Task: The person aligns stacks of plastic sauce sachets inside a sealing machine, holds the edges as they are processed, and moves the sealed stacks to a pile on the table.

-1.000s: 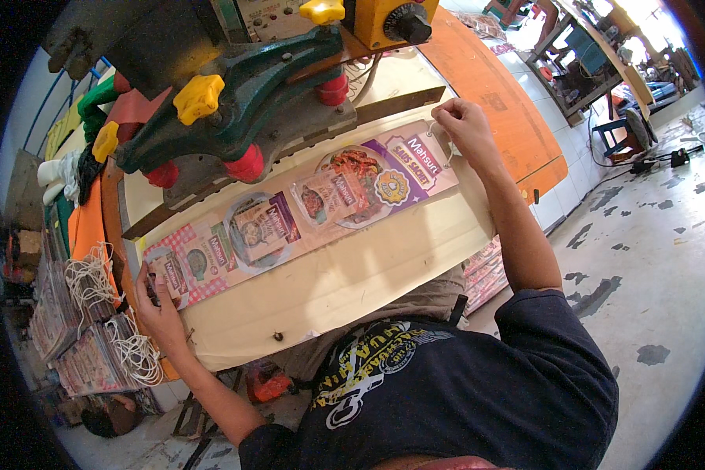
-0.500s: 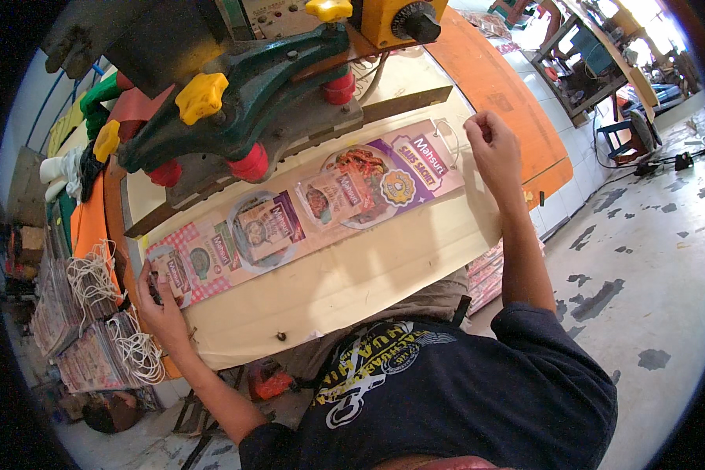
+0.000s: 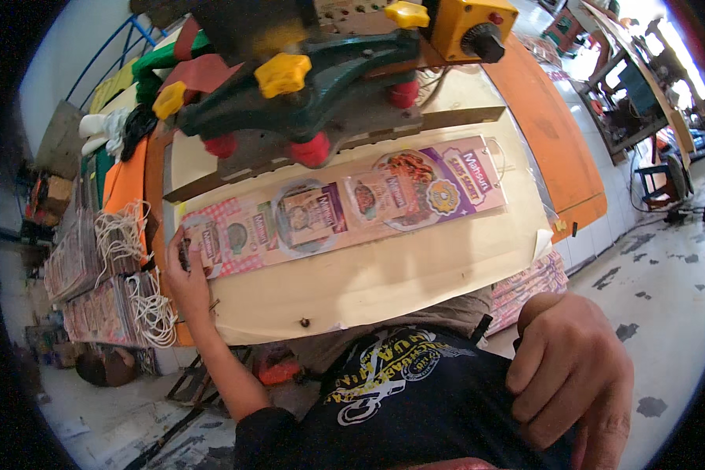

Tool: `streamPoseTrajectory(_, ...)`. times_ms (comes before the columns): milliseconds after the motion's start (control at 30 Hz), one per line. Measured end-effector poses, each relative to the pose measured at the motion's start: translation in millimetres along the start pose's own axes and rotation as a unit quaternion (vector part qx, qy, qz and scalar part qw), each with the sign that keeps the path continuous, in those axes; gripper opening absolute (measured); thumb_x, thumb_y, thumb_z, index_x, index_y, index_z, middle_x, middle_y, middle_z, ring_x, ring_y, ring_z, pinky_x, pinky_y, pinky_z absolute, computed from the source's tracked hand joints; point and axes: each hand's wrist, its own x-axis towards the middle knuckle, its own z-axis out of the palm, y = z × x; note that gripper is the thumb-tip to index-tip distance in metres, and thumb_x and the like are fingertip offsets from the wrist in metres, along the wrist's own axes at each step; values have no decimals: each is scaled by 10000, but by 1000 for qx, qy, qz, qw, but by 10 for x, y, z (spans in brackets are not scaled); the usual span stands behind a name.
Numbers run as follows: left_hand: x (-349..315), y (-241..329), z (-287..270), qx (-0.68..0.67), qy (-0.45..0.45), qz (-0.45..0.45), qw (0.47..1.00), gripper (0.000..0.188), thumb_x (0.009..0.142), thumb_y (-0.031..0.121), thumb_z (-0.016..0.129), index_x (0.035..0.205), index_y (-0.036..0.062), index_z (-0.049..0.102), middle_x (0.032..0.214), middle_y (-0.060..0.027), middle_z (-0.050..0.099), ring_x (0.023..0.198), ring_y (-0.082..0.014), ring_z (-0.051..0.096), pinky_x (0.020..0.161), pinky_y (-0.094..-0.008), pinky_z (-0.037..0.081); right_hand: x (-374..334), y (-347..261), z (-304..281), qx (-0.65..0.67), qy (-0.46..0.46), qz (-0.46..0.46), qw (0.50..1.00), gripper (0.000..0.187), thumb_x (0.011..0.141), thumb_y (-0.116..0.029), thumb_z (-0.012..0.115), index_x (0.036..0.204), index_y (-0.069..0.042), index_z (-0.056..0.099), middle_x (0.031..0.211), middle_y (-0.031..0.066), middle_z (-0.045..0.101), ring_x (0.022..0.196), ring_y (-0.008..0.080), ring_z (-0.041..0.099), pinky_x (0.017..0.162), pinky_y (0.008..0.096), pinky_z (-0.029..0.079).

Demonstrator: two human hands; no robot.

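A long printed cardboard strip point(image 3: 352, 244) with several flat food sachets lies on the cream sheet point(image 3: 415, 270), under the front of a dark green press point(image 3: 345, 86). At its right end hangs a white string loop point(image 3: 497, 153). My left hand point(image 3: 188, 278) holds the strip's left end, its fingers at the edge. A small dark spot shows among those fingers; I cannot make out what it is. Raised close to the camera, off the sheet at lower right, my right hand point(image 3: 572, 372) has its fingers curled. Whatever it may hold is hidden.
Yellow star knobs point(image 3: 283, 75) and a yellow control box point(image 3: 478, 31) sit on the press. Bundles of printed strips with white strings point(image 3: 150, 309) stand at left. Another printed stack point(image 3: 529, 290) lies beyond the sheet's right front edge. An orange tabletop point(image 3: 552, 141) extends behind.
My right hand has left the string end of the strip and come back toward me, low on the right. My left hand stays at the left end. The whole view has shifted.
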Motion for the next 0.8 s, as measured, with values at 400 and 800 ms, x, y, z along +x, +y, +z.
streamPoseTrajectory(400, 78, 83, 108, -88, 0, -18, 996, 390, 1044, 244, 594, 1365, 24, 615, 1244, -121, 662, 1020, -175, 649, 660, -297, 574, -63, 89, 728, 38, 293, -61, 953, 438, 924, -469, 737, 816, -47, 687, 657, 59, 650, 474, 184, 624, 411, 287, 443)
streamPoseTrajectory(800, 3, 253, -58, -105, -8, -70, 992, 401, 1022, 210, 601, 1364, 1, 605, 1268, -175, 631, 1134, -288, 644, 916, -386, 540, -41, 135, -150, 144, -143, 0, 979, 340, 1093, -203, 430, 1270, 6, 632, 906, 252, 682, 666, 271, 659, 518, 319, 430)
